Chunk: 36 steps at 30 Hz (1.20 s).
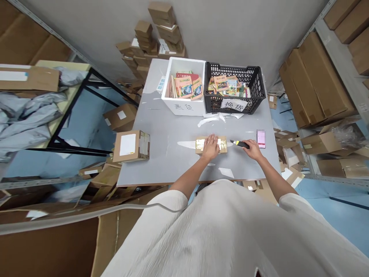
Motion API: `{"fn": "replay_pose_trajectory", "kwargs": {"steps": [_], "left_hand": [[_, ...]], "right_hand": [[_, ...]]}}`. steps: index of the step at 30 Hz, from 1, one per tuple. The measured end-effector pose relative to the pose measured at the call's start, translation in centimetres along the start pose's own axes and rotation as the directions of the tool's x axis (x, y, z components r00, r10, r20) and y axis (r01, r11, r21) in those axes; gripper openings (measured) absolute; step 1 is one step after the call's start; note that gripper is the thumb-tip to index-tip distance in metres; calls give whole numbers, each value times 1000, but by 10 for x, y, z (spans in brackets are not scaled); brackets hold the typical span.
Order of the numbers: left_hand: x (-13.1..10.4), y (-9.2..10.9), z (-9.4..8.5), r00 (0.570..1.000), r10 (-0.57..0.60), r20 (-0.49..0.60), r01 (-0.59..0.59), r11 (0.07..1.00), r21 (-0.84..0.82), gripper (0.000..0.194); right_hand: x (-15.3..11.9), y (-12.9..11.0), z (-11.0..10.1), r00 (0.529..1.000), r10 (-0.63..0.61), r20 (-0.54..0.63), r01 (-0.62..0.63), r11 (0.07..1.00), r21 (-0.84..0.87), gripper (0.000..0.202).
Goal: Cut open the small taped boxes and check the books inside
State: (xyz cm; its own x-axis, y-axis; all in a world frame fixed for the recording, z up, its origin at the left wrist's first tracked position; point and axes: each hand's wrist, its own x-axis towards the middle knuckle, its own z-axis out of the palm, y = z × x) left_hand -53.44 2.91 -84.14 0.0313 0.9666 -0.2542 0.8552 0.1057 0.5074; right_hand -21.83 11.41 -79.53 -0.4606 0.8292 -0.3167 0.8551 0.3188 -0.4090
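Observation:
A small taped cardboard box lies flat on the grey table in front of me. My left hand rests palm down on its top, fingers stretched out. To the right of the box, my right hand is wrapped round a black and yellow utility knife. Its blade points left at the box's right end, with a small gap between them. Just beyond my right hand lies a phone with a pinkish screen.
At the table's back stand a white foam box and a black plastic crate, both holding books. A larger carton sits at the left edge. Paper scraps lie about. Shelves and piled cartons flank the table.

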Motion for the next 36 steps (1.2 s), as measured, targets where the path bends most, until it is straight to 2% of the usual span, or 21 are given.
{"fn": "replay_pose_trajectory", "kwargs": {"steps": [3,5,9,13,17,20,23,30,36], "left_hand": [[-8,-5,1,999,22,-26,-23,999,-40,67],[-18,-10,-1,999,25,-29,-26,999,-34,68],[-44,-20,-12,1000,7,-18,-6,1000,15,73],[-67,-31,-21,999,-43,0,43,998,50,70],[-75,-42,-21,990,-142,17,141,989,50,58],[-71,-50,-18,968,-250,36,250,968,-9,58],[-62,-56,-15,960,-278,21,279,957,-81,57],[-31,-60,-10,977,-194,-83,163,944,-288,37],[1,-44,1,988,-114,-107,67,928,-367,48]], "right_hand": [[7,4,3,999,-6,-51,11,996,92,54],[18,-5,9,998,-33,-51,41,987,155,55],[51,-46,27,992,-123,-19,124,967,221,53],[80,-87,44,985,-158,69,144,974,178,50],[88,-106,48,979,-133,152,115,986,124,51],[85,-108,43,982,-94,163,77,991,106,53],[80,-106,39,983,-61,175,41,993,113,52],[76,-102,42,993,28,117,-50,980,191,48],[72,-95,43,989,115,89,-135,951,279,42]]}}
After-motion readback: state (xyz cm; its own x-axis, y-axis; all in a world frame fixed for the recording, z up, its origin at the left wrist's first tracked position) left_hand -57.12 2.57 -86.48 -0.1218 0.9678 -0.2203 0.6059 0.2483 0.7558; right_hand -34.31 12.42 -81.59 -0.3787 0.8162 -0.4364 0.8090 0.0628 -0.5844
